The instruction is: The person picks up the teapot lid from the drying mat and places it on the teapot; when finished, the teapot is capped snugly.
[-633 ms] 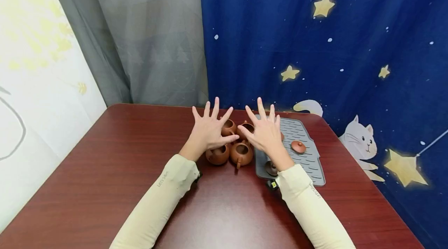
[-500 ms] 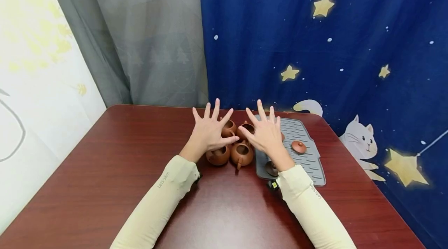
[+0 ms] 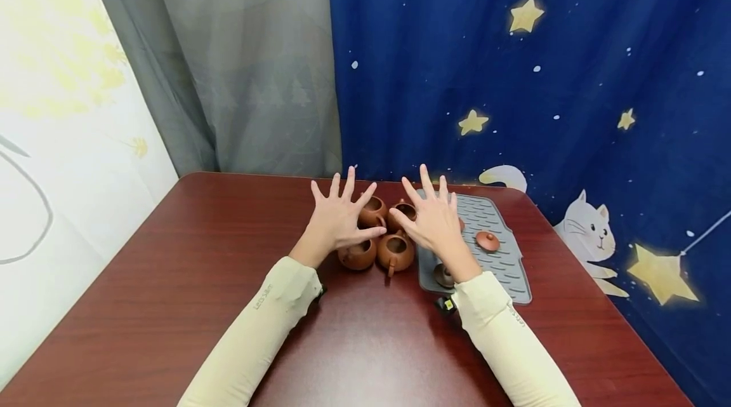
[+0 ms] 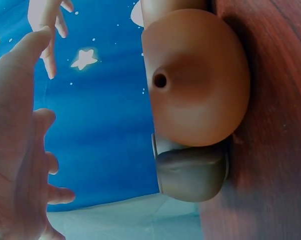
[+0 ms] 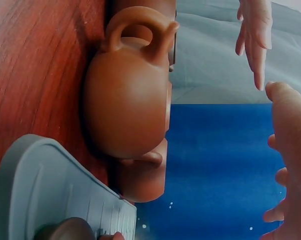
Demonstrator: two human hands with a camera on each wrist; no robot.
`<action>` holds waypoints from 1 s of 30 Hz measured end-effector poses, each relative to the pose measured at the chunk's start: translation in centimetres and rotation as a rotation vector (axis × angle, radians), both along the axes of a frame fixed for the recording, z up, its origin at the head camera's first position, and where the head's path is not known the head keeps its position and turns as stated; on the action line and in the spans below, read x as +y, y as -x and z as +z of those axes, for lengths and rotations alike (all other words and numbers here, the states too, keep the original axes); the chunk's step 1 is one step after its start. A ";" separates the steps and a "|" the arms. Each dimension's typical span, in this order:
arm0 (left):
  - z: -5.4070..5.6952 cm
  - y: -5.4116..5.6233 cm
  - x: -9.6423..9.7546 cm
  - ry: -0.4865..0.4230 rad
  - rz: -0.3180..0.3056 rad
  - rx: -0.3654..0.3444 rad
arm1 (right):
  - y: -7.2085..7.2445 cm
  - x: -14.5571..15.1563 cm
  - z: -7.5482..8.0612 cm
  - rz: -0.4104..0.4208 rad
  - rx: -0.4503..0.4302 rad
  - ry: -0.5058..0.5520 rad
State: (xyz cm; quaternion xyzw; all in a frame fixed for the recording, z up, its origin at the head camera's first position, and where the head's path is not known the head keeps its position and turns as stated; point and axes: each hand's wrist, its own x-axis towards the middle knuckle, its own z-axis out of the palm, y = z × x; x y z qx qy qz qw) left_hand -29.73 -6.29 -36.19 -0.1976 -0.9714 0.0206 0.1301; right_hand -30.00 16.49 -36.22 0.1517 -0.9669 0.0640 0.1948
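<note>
Several lidless brown clay teapots stand close together on the table. In the head view, the front left teapot point(image 3: 356, 260) and front right teapot point(image 3: 403, 258) show open tops; behind them are a back left teapot point(image 3: 372, 205) and a back right teapot point(image 3: 407, 209). My left hand point(image 3: 335, 220) hovers above the left teapots, fingers spread, holding nothing. Likewise spread and bare, my right hand point(image 3: 432, 223) is over the right side of the group. Both wrist views show the hands apart from the teapots. A spout faces the left wrist camera on one teapot point(image 4: 205, 100).
Right of the teapots lies a grey ribbed mat point(image 3: 516, 283). On it sit a reddish lid point(image 3: 488, 241), a dark lid point(image 3: 442, 276) and another reddish piece point(image 3: 461, 225), mostly hidden by my right hand. Curtains hang behind the table point(image 3: 228, 223).
My left hand has shifted slightly left and down in the head view. The right hand has dropped a little. Both remain spread, and the teapots and lids stay in place.
</note>
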 end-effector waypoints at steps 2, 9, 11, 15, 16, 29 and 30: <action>-0.2 -0.1 -0.1 -0.005 0.001 -0.005 | -0.1 0.0 0.0 0.004 0.002 0.002; -0.4 -0.5 -0.8 -0.013 0.011 -0.038 | -0.6 0.1 0.1 0.025 -0.016 -0.012; -0.3 -0.6 -0.9 -0.005 0.000 -0.020 | -0.6 0.2 0.2 0.022 -0.003 -0.029; -0.3 -0.7 -1.1 -0.004 -0.040 0.031 | -0.9 0.4 0.5 0.024 0.041 -0.048; -0.4 -0.8 -1.1 -0.011 -0.055 0.036 | -0.9 0.5 0.5 0.025 0.048 -0.048; -1.9 -1.9 -2.5 -0.121 -0.188 -0.034 | -2.3 2.1 0.2 0.078 0.039 0.071; -2.0 -2.0 -2.6 -0.125 -0.196 -0.044 | -2.3 2.3 0.0 0.076 0.032 0.076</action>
